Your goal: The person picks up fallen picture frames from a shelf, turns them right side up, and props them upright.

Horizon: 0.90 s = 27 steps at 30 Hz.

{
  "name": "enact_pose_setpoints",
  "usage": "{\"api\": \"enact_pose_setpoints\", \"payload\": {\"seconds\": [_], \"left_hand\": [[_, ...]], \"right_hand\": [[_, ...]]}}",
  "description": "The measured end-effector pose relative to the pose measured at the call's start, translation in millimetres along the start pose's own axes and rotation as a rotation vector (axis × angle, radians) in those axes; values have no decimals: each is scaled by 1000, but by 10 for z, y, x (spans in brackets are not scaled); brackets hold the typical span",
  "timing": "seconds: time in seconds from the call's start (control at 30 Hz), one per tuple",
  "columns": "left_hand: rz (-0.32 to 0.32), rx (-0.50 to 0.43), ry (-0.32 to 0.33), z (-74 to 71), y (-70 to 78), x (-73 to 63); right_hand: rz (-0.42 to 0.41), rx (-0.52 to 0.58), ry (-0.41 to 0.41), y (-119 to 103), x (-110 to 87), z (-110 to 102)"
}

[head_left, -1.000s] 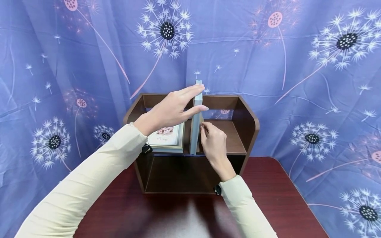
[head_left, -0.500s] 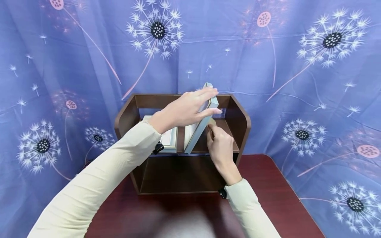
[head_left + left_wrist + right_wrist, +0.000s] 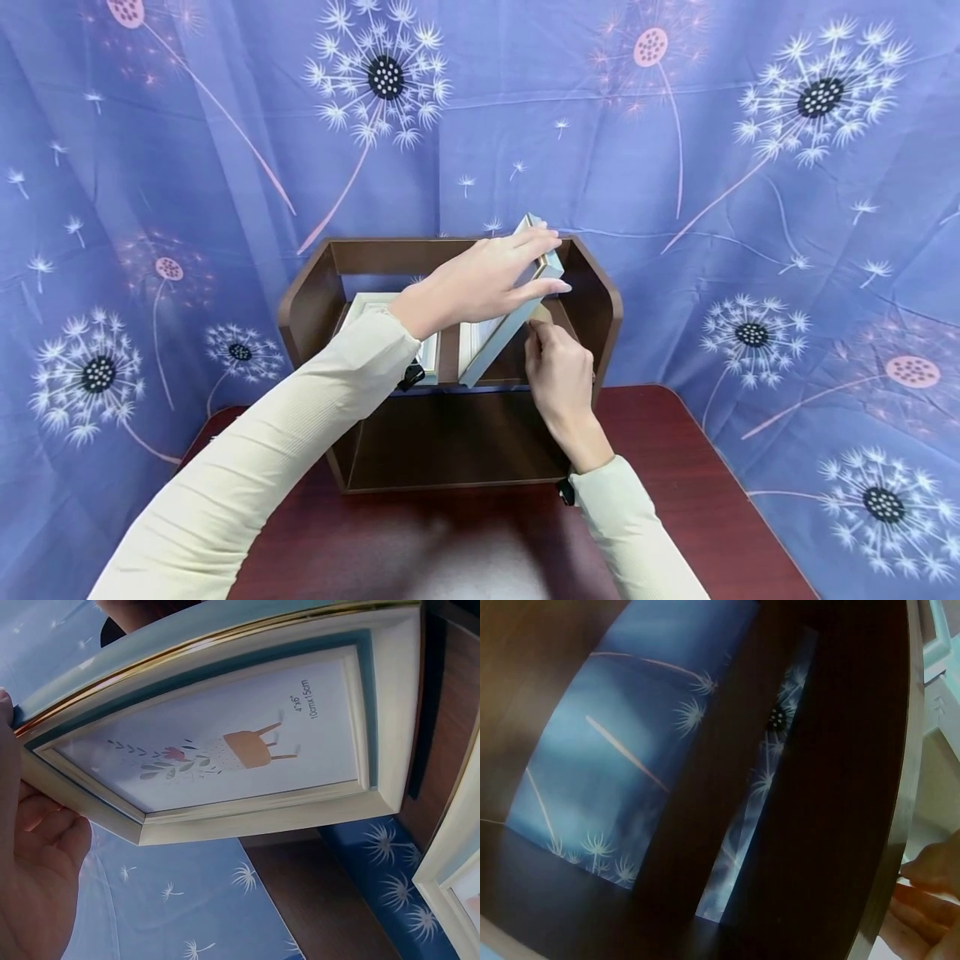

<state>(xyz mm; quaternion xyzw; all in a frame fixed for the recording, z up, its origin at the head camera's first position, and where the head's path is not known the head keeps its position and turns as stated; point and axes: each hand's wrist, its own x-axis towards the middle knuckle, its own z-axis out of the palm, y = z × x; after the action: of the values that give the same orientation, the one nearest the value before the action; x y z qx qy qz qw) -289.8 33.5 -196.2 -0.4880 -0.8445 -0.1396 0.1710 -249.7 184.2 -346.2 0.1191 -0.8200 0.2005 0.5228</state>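
A pale blue picture frame [image 3: 504,335] with a gold line stands on the upper shelf, tilted to the right. In the left wrist view, the frame's cream border [image 3: 285,825] surrounds a picture of an orange planter. My left hand [image 3: 483,275] spans the frame's top end, thumb at the near edge and fingers over the far part. Behind the frame, my right hand [image 3: 558,367] pinches a tan flap [image 3: 542,314], apparently its stand. The right fingertips [image 3: 922,900] show at the right wrist view's edge, where the flap is mostly hidden.
A second picture frame [image 3: 367,302] lies flat on the shelf's left side, partly under my left forearm. The dark brown two-tier shelf [image 3: 611,333] stands on a reddish table [image 3: 660,475]. A blue dandelion curtain [image 3: 495,108] hangs behind.
The picture frame has gone from upright to leaning right, with both hands shifting right. The head view has turned slightly to the right.
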Motion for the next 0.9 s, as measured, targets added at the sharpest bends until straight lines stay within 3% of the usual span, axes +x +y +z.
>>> {"api": "enact_pose_setpoints", "payload": {"seconds": [0.23, 0.37, 0.47, 0.67, 0.9], "left_hand": [[-35, -16, -16, -16, 16, -1], [-97, -88, -39, -48, 10, -19], [-152, -154, -8, -77, -30, -54], [-201, -199, 103, -78, -236, -98], [-274, -285, 111, 40, -510, -128]], "right_hand": [[20, -13, 9, -9, 9, 2], [22, -27, 15, -12, 12, -21], [20, -31, 45, -15, 24, -88], [45, -12, 94, -60, 142, -331], [86, 42, 112, -170, 351, -616]]}}
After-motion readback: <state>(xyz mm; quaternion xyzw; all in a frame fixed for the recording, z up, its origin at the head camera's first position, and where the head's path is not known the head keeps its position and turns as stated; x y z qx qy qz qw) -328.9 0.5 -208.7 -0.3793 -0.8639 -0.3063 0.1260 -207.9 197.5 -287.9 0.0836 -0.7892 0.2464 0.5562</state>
